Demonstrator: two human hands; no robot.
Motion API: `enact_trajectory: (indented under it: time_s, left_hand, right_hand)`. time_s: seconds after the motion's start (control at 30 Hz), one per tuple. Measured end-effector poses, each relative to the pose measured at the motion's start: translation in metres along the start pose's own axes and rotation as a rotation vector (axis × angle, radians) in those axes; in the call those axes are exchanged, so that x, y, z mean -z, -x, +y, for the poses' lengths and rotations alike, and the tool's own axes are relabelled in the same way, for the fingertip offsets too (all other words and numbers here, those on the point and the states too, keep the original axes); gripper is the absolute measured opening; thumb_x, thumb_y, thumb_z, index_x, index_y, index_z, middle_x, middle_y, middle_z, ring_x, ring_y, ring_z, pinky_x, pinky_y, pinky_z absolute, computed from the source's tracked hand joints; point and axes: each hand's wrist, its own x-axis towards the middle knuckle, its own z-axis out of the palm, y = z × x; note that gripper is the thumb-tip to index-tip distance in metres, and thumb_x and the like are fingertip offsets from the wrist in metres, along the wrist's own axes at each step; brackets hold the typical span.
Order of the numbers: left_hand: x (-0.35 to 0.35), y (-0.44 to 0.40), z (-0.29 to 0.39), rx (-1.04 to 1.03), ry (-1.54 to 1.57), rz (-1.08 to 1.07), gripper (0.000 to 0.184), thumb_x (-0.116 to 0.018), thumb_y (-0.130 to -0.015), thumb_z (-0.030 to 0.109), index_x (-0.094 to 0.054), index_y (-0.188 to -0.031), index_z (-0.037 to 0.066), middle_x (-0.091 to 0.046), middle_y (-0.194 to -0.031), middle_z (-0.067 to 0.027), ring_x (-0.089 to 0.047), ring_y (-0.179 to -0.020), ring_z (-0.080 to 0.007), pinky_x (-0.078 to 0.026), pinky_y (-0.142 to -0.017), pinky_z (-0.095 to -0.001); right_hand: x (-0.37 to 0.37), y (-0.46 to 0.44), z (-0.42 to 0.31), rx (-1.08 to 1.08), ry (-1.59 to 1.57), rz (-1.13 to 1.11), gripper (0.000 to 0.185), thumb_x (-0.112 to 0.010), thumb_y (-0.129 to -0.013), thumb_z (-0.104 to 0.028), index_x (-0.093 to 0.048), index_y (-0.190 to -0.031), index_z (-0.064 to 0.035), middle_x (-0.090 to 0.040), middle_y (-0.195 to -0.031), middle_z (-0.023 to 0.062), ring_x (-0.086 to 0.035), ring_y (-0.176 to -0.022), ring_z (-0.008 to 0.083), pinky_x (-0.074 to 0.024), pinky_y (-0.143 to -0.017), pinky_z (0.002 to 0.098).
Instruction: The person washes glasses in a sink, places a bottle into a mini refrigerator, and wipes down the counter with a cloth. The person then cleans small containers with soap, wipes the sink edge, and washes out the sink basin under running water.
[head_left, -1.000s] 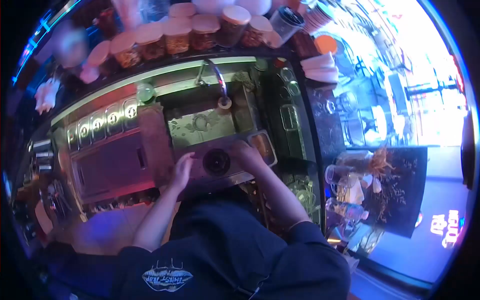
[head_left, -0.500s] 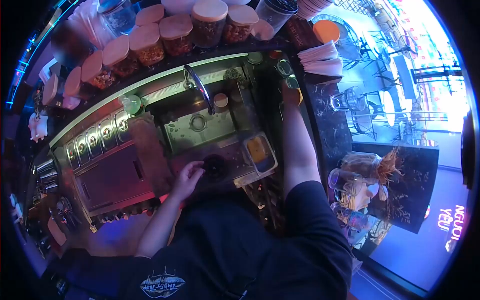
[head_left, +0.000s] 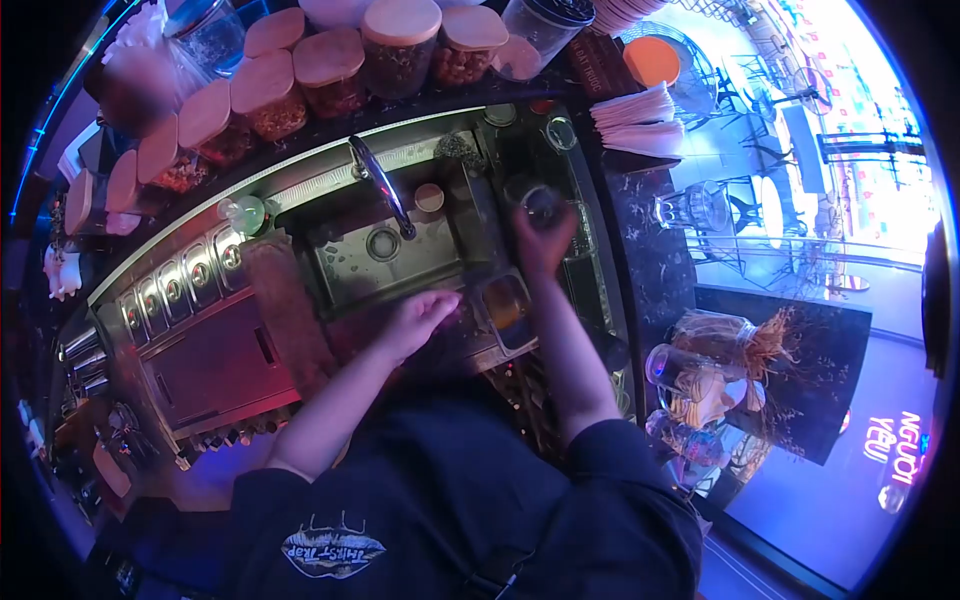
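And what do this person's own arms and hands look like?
Both forearms are bare below the short sleeves of a dark top, which carries a pale, lips-shaped emblem. The left hand and right hand wear no gloves, and no watch shows.

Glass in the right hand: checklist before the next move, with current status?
1. Right hand has the glass: ok, fingers wrapped around it.
2. Glass contents: cannot tell, too dark and blurred.
3. Left hand empty: cannot tell; nothing shows, but its underside is hidden.
4. Right hand away from the other glass: ok, visible gap.
5. Right forearm clear of the metal container: cannot tell; they look close, heights unclear.
6. Faucet off: looks ok, no stream visible.
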Motion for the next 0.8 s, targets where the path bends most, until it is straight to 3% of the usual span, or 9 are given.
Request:
enact_trajectory:
  time_s: [0.1,0.17,0.23,0.33,0.5,0.67,0.7,0.73,0.8]
  left_hand:
    - [-0.013,-0.013,0.031,0.148,0.186,-0.055,0.043,-0.071,-0.102,0.042,-0.069,-0.134,0.013,-0.073,-0.12,-0.0021,-0.065,-0.097,-0.0114,-0.046,-0.085,-0.0227]
    - [-0.018,-0.012,0.045,0.297,0.366,-0.109,0.051,-0.073,-0.099,0.049,-0.068,-0.136,0.015,-0.072,-0.122,-0.0014,-0.065,-0.098,-0.0117,-0.044,-0.086,-0.023]
    - [-0.018,-0.005,0.043,0.253,0.409,-0.102,0.054,-0.076,-0.097,0.048,-0.067,-0.137,0.013,-0.072,-0.123,-0.0028,-0.066,-0.101,-0.0131,-0.046,-0.09,-0.0258]
    - [-0.018,0.008,0.038,0.11,0.557,-0.089,0.064,-0.083,-0.09,0.044,-0.064,-0.139,0.008,-0.071,-0.125,-0.0071,-0.068,-0.11,-0.0175,-0.05,-0.101,-0.0344]
    - [-0.012,0.021,0.03,-0.193,0.468,-0.221,0.069,-0.085,-0.087,0.038,-0.058,-0.142,0.006,-0.068,-0.132,-0.0103,-0.067,-0.117,-0.0226,-0.05,-0.107,-0.0398]
    - [0.0,0.049,0.028,-0.274,0.374,-0.075,0.085,-0.091,-0.08,0.039,-0.051,-0.147,0.007,-0.066,-0.138,-0.0126,-0.065,-0.125,-0.025,-0.051,-0.105,-0.0371]
    - [0.004,0.054,0.024,-0.276,0.373,-0.062,0.085,-0.091,-0.08,0.039,-0.051,-0.147,0.007,-0.066,-0.138,-0.0126,-0.065,-0.125,-0.025,-0.051,-0.105,-0.0371]
    - [0.009,0.057,0.02,-0.286,0.351,-0.036,0.085,-0.09,-0.079,0.038,-0.051,-0.147,0.007,-0.065,-0.139,-0.0128,-0.065,-0.126,-0.0261,-0.051,-0.107,-0.0378]
    - [0.016,0.063,0.009,-0.306,0.311,0.022,0.085,-0.09,-0.078,0.034,-0.05,-0.147,0.007,-0.065,-0.139,-0.0131,-0.064,-0.129,-0.0284,-0.049,-0.11,-0.0391]
  right_hand:
    - [0.024,0.057,-0.059,0.266,0.136,-0.099,0.08,-0.094,-0.069,-0.019,-0.052,-0.136,-0.0051,-0.058,-0.129,0.0177,-0.064,-0.109,0.0335,-0.0543,-0.098,0.0433]
    - [0.036,0.082,-0.087,0.673,0.126,-0.213,0.076,-0.094,-0.072,-0.02,-0.053,-0.135,-0.007,-0.057,-0.131,0.0167,-0.065,-0.11,0.0327,-0.0558,-0.095,0.0419]
    - [0.041,0.095,-0.088,0.882,0.029,-0.275,0.074,-0.094,-0.073,-0.019,-0.053,-0.133,-0.0094,-0.059,-0.128,0.0154,-0.064,-0.108,0.0295,-0.0582,-0.087,0.0391]
    - [0.048,0.102,-0.108,0.96,0.034,-0.311,0.072,-0.093,-0.074,-0.017,-0.053,-0.134,-0.0124,-0.059,-0.13,0.0164,-0.066,-0.105,0.0316,-0.0594,-0.084,0.0401]
    - [0.049,0.111,-0.113,0.923,-0.139,-0.499,0.062,-0.087,-0.079,-0.016,-0.063,-0.137,-0.017,-0.061,-0.137,0.0156,-0.067,-0.108,0.0333,-0.0593,-0.087,0.041]
    - [0.051,0.053,-0.114,0.908,-0.027,-0.659,0.07,-0.087,-0.075,-0.034,-0.063,-0.137,-0.01,-0.061,-0.14,0.0164,-0.066,-0.115,0.0374,-0.0534,-0.101,0.0492]
    - [0.039,0.033,-0.073,0.774,0.095,-0.589,0.08,-0.085,-0.074,-0.04,-0.059,-0.142,-0.006,-0.061,-0.141,0.0182,-0.063,-0.12,0.038,-0.0487,-0.108,0.05]
    - [0.02,0.014,-0.032,0.391,0.076,-0.437,0.082,-0.084,-0.078,-0.04,-0.055,-0.145,-0.0036,-0.062,-0.139,0.0207,-0.06,-0.123,0.0395,-0.0482,-0.109,0.0479]
    - [-0.017,-0.049,0.035,0.052,0.283,-0.08,0.086,-0.085,-0.079,-0.041,-0.051,-0.148,-0.0007,-0.061,-0.139,0.0234,-0.059,-0.124,0.0435,-0.0484,-0.109,0.0483]
